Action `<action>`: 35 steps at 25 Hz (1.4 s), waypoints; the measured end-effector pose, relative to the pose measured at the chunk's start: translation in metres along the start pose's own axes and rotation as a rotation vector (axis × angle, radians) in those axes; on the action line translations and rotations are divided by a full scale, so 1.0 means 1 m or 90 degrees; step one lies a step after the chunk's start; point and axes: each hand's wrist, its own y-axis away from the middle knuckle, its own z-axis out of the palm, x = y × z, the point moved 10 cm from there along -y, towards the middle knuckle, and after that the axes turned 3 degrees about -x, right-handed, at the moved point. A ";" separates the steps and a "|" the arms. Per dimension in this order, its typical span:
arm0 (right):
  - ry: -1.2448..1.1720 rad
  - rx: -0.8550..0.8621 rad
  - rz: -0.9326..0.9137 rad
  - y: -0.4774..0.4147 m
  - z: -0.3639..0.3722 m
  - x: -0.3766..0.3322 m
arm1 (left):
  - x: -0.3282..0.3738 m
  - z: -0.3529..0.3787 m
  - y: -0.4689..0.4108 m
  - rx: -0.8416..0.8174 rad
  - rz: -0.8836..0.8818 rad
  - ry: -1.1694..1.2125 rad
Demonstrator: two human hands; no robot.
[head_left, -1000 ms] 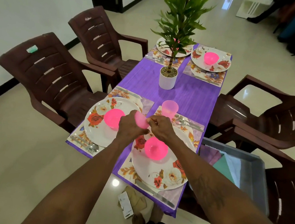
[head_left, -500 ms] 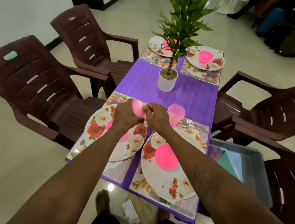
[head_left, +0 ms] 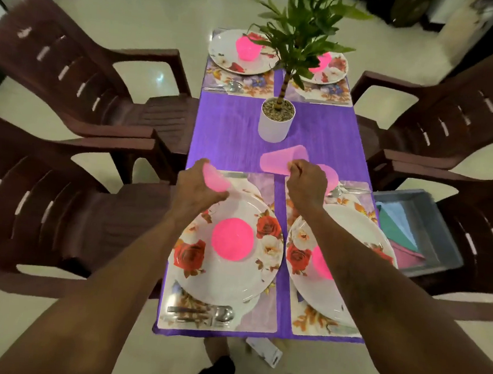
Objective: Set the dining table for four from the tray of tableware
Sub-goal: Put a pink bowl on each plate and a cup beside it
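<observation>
My left hand (head_left: pixel 198 189) grips a pink plastic cup (head_left: pixel 214 180) above the far edge of the near left floral plate (head_left: pixel 223 276). My right hand (head_left: pixel 307 183) holds a second pink cup (head_left: pixel 279 161) tilted on its side over the purple tablecloth (head_left: pixel 229 132). A third pink cup (head_left: pixel 330 175) stands just behind my right hand. Each near plate carries a pink bowl (head_left: pixel 232 242); the right one (head_left: pixel 320 262) is partly hidden by my forearm. Two more plates with pink bowls (head_left: pixel 246 49) sit at the far end.
A white potted plant (head_left: pixel 276 123) stands mid-table. Cutlery (head_left: pixel 200 313) lies on the near left placemat and spoons (head_left: pixel 348 191) on the right one. A grey tray (head_left: pixel 430 231) with folded cloths sits on the right chair. Brown plastic chairs (head_left: pixel 70 90) flank the table.
My hands, together over the near plates on stacked pink cups, have pulled apart. Each now holds one cup, left moved left, right moved toward the plant. The camera has shifted to face the table squarely.
</observation>
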 end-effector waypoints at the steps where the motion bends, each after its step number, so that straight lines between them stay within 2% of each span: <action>1: 0.051 -0.002 -0.020 0.003 0.002 0.001 | -0.003 0.000 -0.004 -0.013 0.000 0.004; 5: 0.212 -0.061 -0.151 0.019 0.020 -0.017 | -0.009 0.004 -0.005 -0.044 0.013 0.017; 10: 0.257 -0.122 -0.191 0.030 0.035 -0.027 | -0.015 0.009 0.000 -0.051 0.035 0.030; 17: 0.197 -0.165 -0.208 0.034 0.051 -0.039 | -0.017 -0.005 0.021 -0.048 0.031 0.035; 22: 0.157 -0.155 -0.211 0.036 0.060 -0.046 | -0.023 -0.009 0.032 -0.056 0.020 0.069; 25: 0.115 -0.155 -0.174 0.034 0.058 -0.049 | -0.023 -0.013 0.034 -0.055 0.024 0.059; 30: 0.039 -0.117 -0.190 0.046 0.022 -0.052 | 0.003 -0.011 0.041 -0.045 0.045 0.027; 35: -0.165 -0.030 -0.152 0.072 -0.038 -0.032 | 0.065 0.024 0.068 -0.051 0.081 0.083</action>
